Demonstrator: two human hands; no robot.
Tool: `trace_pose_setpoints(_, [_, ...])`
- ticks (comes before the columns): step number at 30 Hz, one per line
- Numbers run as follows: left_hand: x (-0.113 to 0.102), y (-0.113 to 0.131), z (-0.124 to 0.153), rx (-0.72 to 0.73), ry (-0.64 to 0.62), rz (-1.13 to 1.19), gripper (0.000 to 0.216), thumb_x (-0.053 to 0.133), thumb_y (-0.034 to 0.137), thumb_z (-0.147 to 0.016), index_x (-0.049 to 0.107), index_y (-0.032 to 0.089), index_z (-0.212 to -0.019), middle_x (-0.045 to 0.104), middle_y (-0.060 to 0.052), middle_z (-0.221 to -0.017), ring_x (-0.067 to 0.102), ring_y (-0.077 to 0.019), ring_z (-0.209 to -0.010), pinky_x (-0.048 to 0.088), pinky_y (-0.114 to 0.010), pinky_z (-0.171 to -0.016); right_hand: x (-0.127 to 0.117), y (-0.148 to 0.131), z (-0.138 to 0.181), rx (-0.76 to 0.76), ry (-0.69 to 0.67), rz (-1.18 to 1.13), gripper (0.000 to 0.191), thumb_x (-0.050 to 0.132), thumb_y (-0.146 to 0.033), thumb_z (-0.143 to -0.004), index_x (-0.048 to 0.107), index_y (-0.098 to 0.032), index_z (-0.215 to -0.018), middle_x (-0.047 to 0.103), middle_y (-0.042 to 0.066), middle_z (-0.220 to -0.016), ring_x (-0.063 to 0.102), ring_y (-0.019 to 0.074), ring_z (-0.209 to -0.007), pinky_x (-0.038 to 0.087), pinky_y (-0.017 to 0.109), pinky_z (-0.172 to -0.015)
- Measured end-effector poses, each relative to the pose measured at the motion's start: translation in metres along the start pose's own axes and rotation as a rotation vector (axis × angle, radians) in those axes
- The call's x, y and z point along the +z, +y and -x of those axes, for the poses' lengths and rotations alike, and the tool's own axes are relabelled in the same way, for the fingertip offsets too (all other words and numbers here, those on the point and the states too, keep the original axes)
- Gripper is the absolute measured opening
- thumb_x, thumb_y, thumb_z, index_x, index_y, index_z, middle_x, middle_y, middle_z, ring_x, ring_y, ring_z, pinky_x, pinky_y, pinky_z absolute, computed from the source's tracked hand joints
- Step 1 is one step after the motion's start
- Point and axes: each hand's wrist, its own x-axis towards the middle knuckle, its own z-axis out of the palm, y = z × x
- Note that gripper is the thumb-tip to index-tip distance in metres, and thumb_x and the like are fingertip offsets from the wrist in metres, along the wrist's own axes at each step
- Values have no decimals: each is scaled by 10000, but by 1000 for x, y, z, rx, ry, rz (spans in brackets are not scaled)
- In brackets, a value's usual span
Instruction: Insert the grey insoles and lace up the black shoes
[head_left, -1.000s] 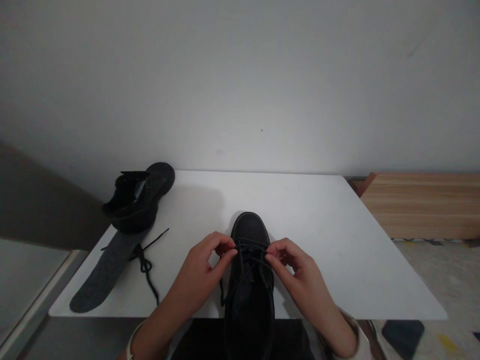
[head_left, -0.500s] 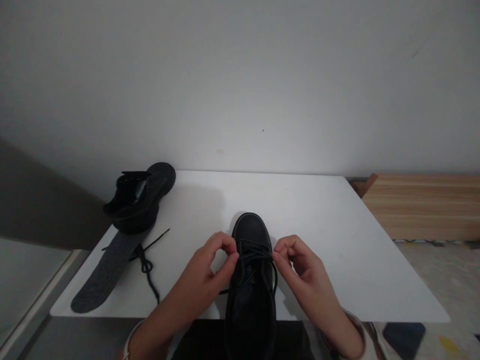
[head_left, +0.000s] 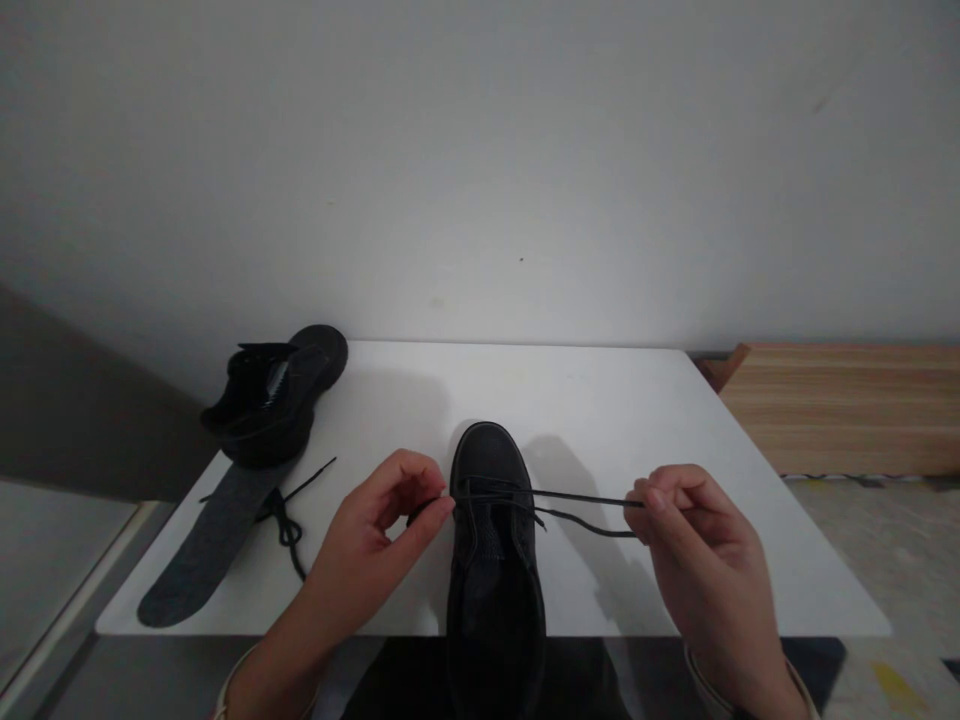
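A black lace-up shoe (head_left: 491, 450) lies in front of me with its toe pointing away and its heel over the table's near edge. At its left side my left hand (head_left: 394, 525) pinches the shoelace between thumb and index finger. Well off to the right, my right hand (head_left: 697, 545) grips the black shoelace (head_left: 577, 496), which stretches taut from the shoe's eyelets. A second strand hangs slacker below it and also runs to the right hand. A short lace end shows beside the shoe's right edge.
Another black shoe (head_left: 262, 435) rests at the table's back left, on a grey insole (head_left: 210, 550). A loose black shoelace (head_left: 289, 530) lies beside the insole. The white table (head_left: 600, 400) meets a wall behind; a wooden board (head_left: 840, 410) is at the right.
My right hand has moved away to the right, drawing the lace out into a long taut strand. My left hand has shifted slightly left, still pinching at the shoe's left side.
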Motion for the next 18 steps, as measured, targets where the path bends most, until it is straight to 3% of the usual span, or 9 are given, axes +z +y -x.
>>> trace_pose_setpoints(5, [-9, 11, 2, 73, 30, -211, 85, 623, 238, -884, 624, 221, -801, 584, 26, -710, 543, -115, -605, 428, -210, -528, -1, -14, 0, -24, 76, -88, 198, 808, -354, -811, 654, -231, -825, 495, -45, -606, 372, 87, -514, 302, 194, -455])
trace_pose_setpoints(10, [-22, 23, 12, 121, 48, -384, 94, 674, 285, -856, 668, 246, -771, 553, 52, -577, 478, -106, -474, 361, -213, -431, -8, -23, 10, -38, 120, -52, 265, 864, -425, -735, 673, -265, -826, 569, -25, -585, 510, 123, -566, 422, 211, -526])
trace_pose_setpoints(14, [-30, 28, 20, 32, 179, -315, 72, 662, 308, -854, 652, 258, -803, 621, 41, -598, 568, -130, -503, 434, -219, -463, -15, -23, 16, -81, 11, -54, 185, 767, -414, -845, 676, -256, -877, 465, -54, -481, 438, 109, -500, 435, 229, -541])
trace_pose_setpoints(18, [-32, 30, 25, -52, 279, -319, 90, 652, 349, -851, 635, 262, -832, 599, 57, -556, 578, -126, -472, 462, -203, -451, -18, -16, 12, 17, -197, 131, 162, 657, -408, -933, 664, -246, -926, 467, -57, -503, 415, 103, -464, 335, 208, -442])
